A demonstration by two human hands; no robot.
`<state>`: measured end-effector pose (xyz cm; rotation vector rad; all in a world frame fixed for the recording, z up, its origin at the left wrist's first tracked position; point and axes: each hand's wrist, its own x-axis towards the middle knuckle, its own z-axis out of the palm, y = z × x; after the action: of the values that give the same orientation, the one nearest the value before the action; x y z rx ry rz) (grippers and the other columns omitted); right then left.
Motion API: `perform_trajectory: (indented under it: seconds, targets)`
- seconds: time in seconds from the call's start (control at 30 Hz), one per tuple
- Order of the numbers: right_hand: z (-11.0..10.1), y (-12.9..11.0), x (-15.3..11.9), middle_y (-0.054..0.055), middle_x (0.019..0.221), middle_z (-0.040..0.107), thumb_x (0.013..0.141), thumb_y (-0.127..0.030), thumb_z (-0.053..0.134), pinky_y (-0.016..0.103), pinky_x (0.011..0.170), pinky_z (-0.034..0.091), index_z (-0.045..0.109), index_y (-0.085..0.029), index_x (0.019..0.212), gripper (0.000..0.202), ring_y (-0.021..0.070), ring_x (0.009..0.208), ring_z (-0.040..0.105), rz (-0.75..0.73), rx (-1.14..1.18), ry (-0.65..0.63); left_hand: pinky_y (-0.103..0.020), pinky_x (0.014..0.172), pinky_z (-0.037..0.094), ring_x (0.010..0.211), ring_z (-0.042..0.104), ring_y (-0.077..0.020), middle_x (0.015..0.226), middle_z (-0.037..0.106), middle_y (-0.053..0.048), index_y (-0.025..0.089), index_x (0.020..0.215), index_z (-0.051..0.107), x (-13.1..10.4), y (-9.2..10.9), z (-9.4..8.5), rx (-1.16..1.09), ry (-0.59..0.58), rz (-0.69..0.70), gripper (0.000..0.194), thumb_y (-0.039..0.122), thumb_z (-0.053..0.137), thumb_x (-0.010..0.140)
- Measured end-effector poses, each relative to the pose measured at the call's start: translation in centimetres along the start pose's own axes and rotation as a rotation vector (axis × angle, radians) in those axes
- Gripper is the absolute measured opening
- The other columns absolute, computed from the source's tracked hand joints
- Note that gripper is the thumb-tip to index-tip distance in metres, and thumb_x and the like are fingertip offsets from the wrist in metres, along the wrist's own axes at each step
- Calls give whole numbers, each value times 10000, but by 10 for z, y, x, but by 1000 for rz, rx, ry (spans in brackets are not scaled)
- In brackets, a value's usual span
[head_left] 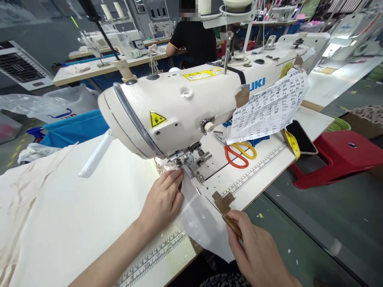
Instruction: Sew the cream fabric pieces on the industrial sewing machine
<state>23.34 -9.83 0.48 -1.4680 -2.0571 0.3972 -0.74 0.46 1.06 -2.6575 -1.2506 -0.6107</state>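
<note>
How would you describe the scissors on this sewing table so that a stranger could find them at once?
Start at the big cream sewing machine and look under the handwritten paper sheet taped to its arm. On the white table just below the sheet lie the scissors. One handle loop is orange-red and the other yellow, unlike anything beside them.

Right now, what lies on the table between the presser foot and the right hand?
In the head view: translucent fabric and a taped brown patch lie between presser foot and right hand.
</note>
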Motion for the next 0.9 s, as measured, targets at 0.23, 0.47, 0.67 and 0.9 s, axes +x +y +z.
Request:
perform_trajectory:
  seconds: [0.23,0.47,0.67,0.9]
  targets:
    - [-8,-3,7,49,881,736,868,-15,369,299,544,520,503,-189,1188,388,206,696,723,-190,-78,-107,-472,1021,514,1216,555,-290,1279,637,-149,89,1316,559,-4,-1,3,24,-13,-14,421,159,405,931]
    - [-11,-5,13,102,909,746,887,-28,373,338,615,566,564,-115,1209,385,233,742,729,-198,-160,-183,-500,1002,508,1238,527,-328,1309,601,-180,84,1381,498,-4,5,8,76,-36,-68,472,202,399,935]
    - [-10,-8,24,96,878,744,879,-15,378,330,583,541,589,-101,1193,388,231,731,725,-174,-181,-186,-486,988,499,1197,521,-339,1266,577,-206,36,1309,539,-1,8,5,108,-52,-100,438,206,381,938]
    - [-8,-11,37,81,891,739,868,-15,437,325,540,480,588,-83,1173,348,215,727,710,-205,-215,-165,-496,1020,451,1307,464,-353,1373,550,-216,40,1399,454,-5,13,3,153,-84,-64,499,244,350,957]
